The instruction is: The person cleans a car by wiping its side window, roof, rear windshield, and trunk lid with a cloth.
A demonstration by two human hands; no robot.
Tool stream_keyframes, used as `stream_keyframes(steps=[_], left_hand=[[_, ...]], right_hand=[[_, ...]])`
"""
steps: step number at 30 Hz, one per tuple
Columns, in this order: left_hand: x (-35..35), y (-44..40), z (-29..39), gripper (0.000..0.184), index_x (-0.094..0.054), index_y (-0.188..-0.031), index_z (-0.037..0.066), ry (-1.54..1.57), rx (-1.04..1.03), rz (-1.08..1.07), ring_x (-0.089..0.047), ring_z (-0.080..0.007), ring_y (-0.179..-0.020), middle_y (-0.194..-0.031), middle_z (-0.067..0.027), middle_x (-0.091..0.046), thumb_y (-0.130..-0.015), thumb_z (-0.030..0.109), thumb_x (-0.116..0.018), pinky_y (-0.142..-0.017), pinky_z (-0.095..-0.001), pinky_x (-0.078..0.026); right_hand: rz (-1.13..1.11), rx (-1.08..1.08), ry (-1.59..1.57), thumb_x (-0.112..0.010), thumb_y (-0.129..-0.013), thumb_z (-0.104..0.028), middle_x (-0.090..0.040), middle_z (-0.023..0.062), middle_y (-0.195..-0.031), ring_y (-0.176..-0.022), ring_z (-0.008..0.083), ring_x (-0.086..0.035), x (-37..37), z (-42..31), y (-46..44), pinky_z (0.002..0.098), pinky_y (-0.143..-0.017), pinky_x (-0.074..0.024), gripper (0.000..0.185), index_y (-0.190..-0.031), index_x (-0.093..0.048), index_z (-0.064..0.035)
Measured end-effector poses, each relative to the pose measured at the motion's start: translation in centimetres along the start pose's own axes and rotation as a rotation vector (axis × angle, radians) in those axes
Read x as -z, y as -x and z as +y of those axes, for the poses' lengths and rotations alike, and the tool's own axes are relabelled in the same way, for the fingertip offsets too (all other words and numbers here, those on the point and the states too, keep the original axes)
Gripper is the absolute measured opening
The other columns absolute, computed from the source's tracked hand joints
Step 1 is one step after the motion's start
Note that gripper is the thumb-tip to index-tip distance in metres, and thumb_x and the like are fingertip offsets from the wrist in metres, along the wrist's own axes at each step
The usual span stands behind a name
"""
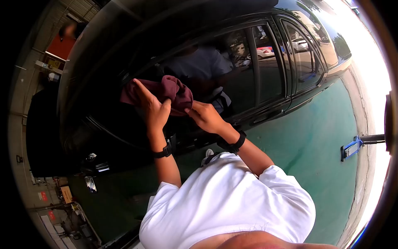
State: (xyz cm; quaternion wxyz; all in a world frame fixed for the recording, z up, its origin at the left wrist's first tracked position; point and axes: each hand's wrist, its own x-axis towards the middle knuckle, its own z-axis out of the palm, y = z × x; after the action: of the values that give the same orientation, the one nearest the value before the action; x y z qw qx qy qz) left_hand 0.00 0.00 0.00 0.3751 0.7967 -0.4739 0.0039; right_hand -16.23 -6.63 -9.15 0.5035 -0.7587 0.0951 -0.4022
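A bunched maroon cloth point(176, 92) is between my hands, in front of the dark side window point(236, 89) of a black car. My left hand point(155, 108) has its thumb and fingers on the cloth's left part, one finger stretched along it. The cloth's lower right edge is pinched in my right hand point(205, 116). Both wrists wear black bands. Whether the cloth touches the glass cannot be made out.
The black car's rear door frame point(288, 62) runs to the upper right. A side mirror point(90, 182) juts out at lower left. A blue jack point(351, 148) stands on the green floor point(306, 153) at right. A person point(68, 30) is at upper left.
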Motion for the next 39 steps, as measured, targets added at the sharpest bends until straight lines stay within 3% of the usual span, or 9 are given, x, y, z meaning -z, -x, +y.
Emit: stream_keyframes(steps=[2, 3, 7, 10, 15, 17, 23, 28, 39], left_hand=[[-1.0, -0.1, 1.1, 0.109, 0.008, -0.159, -0.002, -0.066, -0.051, -0.013, -0.003, -0.0530, -0.152, -0.163, -0.0367, -0.005, -0.073, 0.005, -0.059, -0.125, -0.0559, -0.004], [7.6, -1.6, 1.5, 0.109, 0.008, -0.159, -0.003, -0.314, -0.111, -0.123, -0.005, -0.0539, -0.151, -0.162, -0.0379, -0.008, -0.073, 0.004, -0.059, -0.125, -0.0551, -0.005], [-6.6, -1.2, 7.0, 0.105, 0.004, -0.159, -0.005, -0.200, -0.168, -0.162, -0.017, -0.0527, -0.150, -0.163, -0.0333, -0.016, -0.072, 0.000, -0.055, -0.120, -0.0655, -0.013], [-13.3, -1.8, 10.6, 0.104, 0.000, -0.161, -0.001, -0.176, -0.315, -0.188, -0.019, -0.0491, -0.151, -0.162, -0.0302, -0.023, -0.072, -0.001, -0.054, -0.118, -0.0654, -0.015], [-21.8, -0.4, 14.7, 0.097, -0.019, -0.160, 0.002, -0.067, -0.597, -0.154, -0.039, -0.0383, -0.144, -0.152, -0.0250, -0.044, -0.073, 0.001, -0.062, -0.111, -0.0527, -0.032], [-23.7, 1.2, 15.2, 0.097, -0.018, -0.161, 0.004, -0.027, -0.543, -0.223, -0.040, -0.0391, -0.143, -0.153, -0.0272, -0.041, -0.074, 0.003, -0.063, -0.111, -0.0524, -0.032], [-26.2, 7.0, 8.5, 0.094, -0.018, -0.160, 0.002, 0.322, -0.691, -0.368, -0.033, -0.0427, -0.146, -0.156, -0.0287, -0.034, -0.081, 0.013, -0.069, -0.117, -0.0584, -0.026], [-23.5, 10.5, 1.8, 0.093, -0.012, -0.158, -0.005, 0.389, -0.478, -0.917, -0.021, -0.0430, -0.152, -0.163, -0.0298, -0.019, -0.090, 0.022, -0.070, -0.122, -0.0447, -0.025], [-16.4, 16.4, -8.1, 0.076, -0.023, -0.155, -0.004, 0.626, 0.217, -0.778, -0.052, -0.0378, -0.132, -0.141, -0.0290, -0.050, -0.099, 0.028, -0.064, -0.110, -0.0396, -0.041]], right_hand=[[0.088, -0.016, 0.002, -0.062, -0.098, -0.011, -0.061, 0.0190, -0.084, -0.073, 0.0360, -0.062, 0.1, 0.2, 0.8, 0.0422, -0.065, -0.0488, 0.012, -0.102, -0.061, 0.0011], [0.195, -0.041, -0.216, -0.062, -0.098, -0.011, -0.061, 0.0190, -0.084, -0.073, 0.0360, -0.062, -7.6, -5.0, -1.3, 0.0422, -0.065, -0.0488, 0.012, -0.102, -0.061, 0.0011], [0.220, -0.128, -0.046, -0.061, -0.098, -0.009, -0.064, 0.0176, -0.083, -0.068, 0.0325, -0.063, 4.1, 0.0, 2.7, 0.0364, -0.063, -0.0489, 0.017, -0.112, -0.063, 0.0006], [0.244, -0.309, 0.012, -0.061, -0.099, -0.009, -0.072, 0.0132, -0.096, -0.082, 0.0133, -0.067, 9.1, 2.7, 5.2, 0.0298, -0.075, -0.0528, 0.036, -0.131, -0.053, 0.0040], [0.397, -0.442, -0.019, -0.057, -0.099, -0.004, -0.068, 0.0139, -0.121, -0.110, 0.0144, -0.064, 14.1, 4.1, 9.2, 0.0299, -0.093, -0.0504, 0.056, -0.149, -0.034, 0.0025], [0.484, -0.336, 0.178, -0.060, -0.097, -0.007, -0.069, 0.0127, -0.092, -0.071, 0.0139, -0.061, 15.9, 5.4, 10.7, 0.0269, -0.066, -0.0498, 0.055, -0.146, -0.037, 0.0014], [0.548, -0.395, 0.323, -0.055, -0.094, 0.001, -0.070, 0.0142, -0.113, -0.093, 0.0159, -0.068, 18.6, 5.9, 14.0, 0.0278, -0.081, -0.0536, 0.058, -0.149, -0.037, -0.0037], [0.461, -0.515, 0.240, -0.055, -0.095, 0.003, -0.066, 0.0164, -0.124, -0.105, 0.0223, -0.069, 15.9, 3.0, 11.2, 0.0306, -0.086, -0.0549, 0.052, -0.145, -0.045, -0.0057], [-0.271, -0.045, 0.355, -0.065, -0.093, -0.008, -0.062, 0.0164, -0.130, -0.123, 0.0350, -0.058, 4.2, 2.6, 1.7, 0.0415, -0.103, -0.0471, 0.052, -0.143, -0.052, -0.0079]])
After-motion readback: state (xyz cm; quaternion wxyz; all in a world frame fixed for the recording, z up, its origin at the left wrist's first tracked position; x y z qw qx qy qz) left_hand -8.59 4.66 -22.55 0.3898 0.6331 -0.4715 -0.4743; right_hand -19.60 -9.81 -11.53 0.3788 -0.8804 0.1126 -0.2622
